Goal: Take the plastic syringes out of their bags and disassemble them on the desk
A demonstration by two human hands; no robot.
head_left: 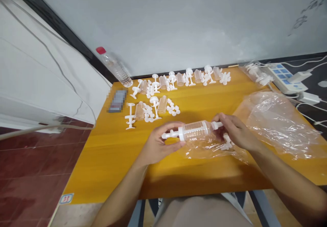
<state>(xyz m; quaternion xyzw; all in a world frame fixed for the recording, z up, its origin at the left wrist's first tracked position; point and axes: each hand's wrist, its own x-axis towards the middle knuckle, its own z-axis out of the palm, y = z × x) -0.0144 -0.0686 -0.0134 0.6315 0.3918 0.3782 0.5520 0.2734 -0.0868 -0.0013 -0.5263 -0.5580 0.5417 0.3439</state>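
Above the table I hold a clear plastic icing syringe (195,131) sideways, with its white plunger inside the ribbed barrel. My left hand (159,143) grips the white collar at the left end between thumb and fingers, and the plunger's handle sticks out in the palm. At the other end, my right hand (231,128) pinches the white tip; its lower fingers are partly hidden. Under the syringe lies a clear plastic bag (199,152), and white nozzles (227,143) show in it beside my right hand.
Behind my hands lie two rows of white plungers (129,116), clear barrels (162,105) and small white nozzles (173,107). A phone (118,101) and a water bottle (116,70) are at the left. At the right are a large plastic bag (278,124), a bagged set (258,73) and a power strip (283,77).
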